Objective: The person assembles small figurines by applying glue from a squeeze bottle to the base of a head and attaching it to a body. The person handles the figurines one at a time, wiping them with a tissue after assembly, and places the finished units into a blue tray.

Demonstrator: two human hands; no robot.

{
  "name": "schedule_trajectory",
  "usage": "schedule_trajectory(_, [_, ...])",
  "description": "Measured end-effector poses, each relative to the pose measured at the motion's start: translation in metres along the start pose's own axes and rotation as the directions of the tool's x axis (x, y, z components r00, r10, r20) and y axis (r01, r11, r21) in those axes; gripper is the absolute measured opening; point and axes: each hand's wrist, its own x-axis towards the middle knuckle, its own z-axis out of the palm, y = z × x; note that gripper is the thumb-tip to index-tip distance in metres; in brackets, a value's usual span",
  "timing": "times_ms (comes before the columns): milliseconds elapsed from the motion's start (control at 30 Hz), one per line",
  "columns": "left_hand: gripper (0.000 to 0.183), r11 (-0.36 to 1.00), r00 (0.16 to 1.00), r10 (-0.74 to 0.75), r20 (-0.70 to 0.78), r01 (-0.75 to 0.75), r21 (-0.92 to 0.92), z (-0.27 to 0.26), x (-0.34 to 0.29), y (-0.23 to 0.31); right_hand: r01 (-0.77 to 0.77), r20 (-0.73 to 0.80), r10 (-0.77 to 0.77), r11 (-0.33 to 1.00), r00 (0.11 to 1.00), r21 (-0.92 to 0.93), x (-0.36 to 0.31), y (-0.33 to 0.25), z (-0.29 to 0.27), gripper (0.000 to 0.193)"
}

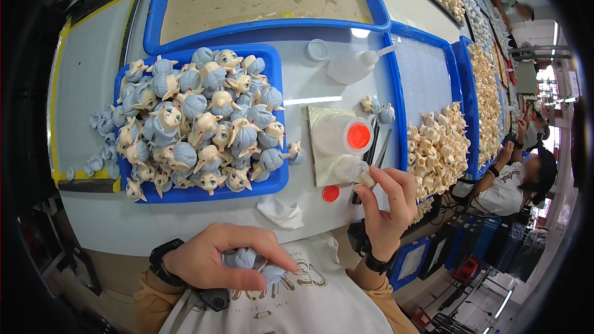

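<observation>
Close to my body, my left hand [238, 256] curls around several pale blue doll hair pieces [242, 258]. My right hand [390, 207] pinches a small cream-coloured doll part [367, 178] between thumb and fingertips; its exact shape is partly hidden. Just beside those fingertips stands a small clear jar [348, 168]. Behind it, on a greenish square board [318, 176], is a larger translucent tub with a red-orange round top [357, 135]. A red disc [330, 193] lies in front of the board. Dark slim tools [372, 145] rest to the right of the tub.
A blue tray [281, 179] heaped with blue-haired doll heads stands left. A white squeeze bottle [349, 68], a round lid [317, 50] and a crumpled tissue [281, 212] lie on the table. Cream doll parts [436, 148] fill a tray to the right. Another person [510, 185] sits beyond.
</observation>
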Motion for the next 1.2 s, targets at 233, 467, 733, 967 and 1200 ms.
schedule_trajectory(233, [0.045,0.995,0.983,-0.076,-0.164,0.065,-0.069,0.007,-0.001,0.002,-0.013,-0.059,0.016,0.999,0.998,0.043,-0.006,0.001,0.002,0.038])
schedule_trajectory(467, [0.037,0.997,0.994,0.068,-0.085,-0.071,-0.032,-0.001,0.0,-0.011,0.103,-0.216,0.004,0.872,0.976,0.479,-0.011,-0.02,0.001,0.041])
schedule_trajectory(733, [0.035,0.998,0.977,0.054,-0.206,-0.059,-0.02,0.002,0.002,-0.008,0.229,-0.083,-0.237,0.7,0.968,0.677,-0.001,-0.057,0.012,0.044])
schedule_trajectory(967, [0.036,1.0,0.939,-0.03,-0.342,0.028,-0.009,0.008,0.001,-0.005,0.228,0.04,-0.293,0.817,0.955,0.53,0.005,-0.066,0.01,0.041])
schedule_trajectory(1200, [0.031,0.994,0.938,0.041,-0.344,-0.005,0.105,0.007,0.0,-0.01,0.243,0.137,-0.341,0.849,0.93,0.469,0.012,-0.07,0.01,0.043])
